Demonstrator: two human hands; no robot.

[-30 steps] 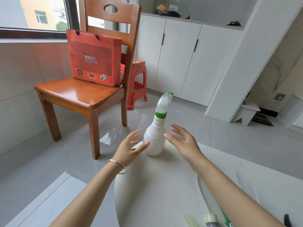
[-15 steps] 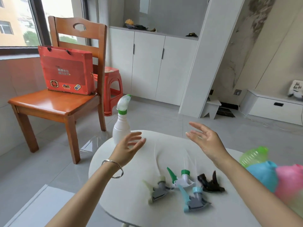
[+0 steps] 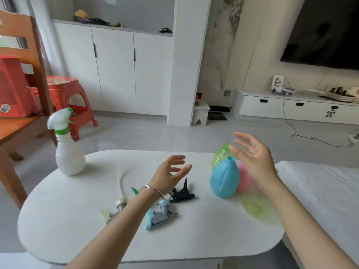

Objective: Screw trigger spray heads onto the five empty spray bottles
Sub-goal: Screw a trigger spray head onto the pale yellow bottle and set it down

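A white bottle (image 3: 69,158) with a white and green spray head screwed on stands at the far left of the white oval table (image 3: 77,220). Loose spray heads lie mid-table: a black one (image 3: 181,194), a blue and grey one (image 3: 158,215), a grey one with a tube (image 3: 116,207), and a green one mostly hidden under my left arm. A blue bottle (image 3: 224,178) stands open-necked at the right, with a green bottle (image 3: 221,155) and a pink one (image 3: 245,179) behind it. My left hand (image 3: 169,172) hovers empty above the heads. My right hand (image 3: 252,156) hovers empty over the bottles.
A yellow-green bottle (image 3: 254,207) lies blurred on the table beside my right forearm. A wooden chair (image 3: 11,131) with a red box (image 3: 13,90) stands left of the table, a red stool (image 3: 66,98) behind it. A white surface (image 3: 320,191) adjoins the table's right side.
My view has swung right, away from the capped white bottle. Both empty hands have moved right, the right one now over the group of coloured bottles.
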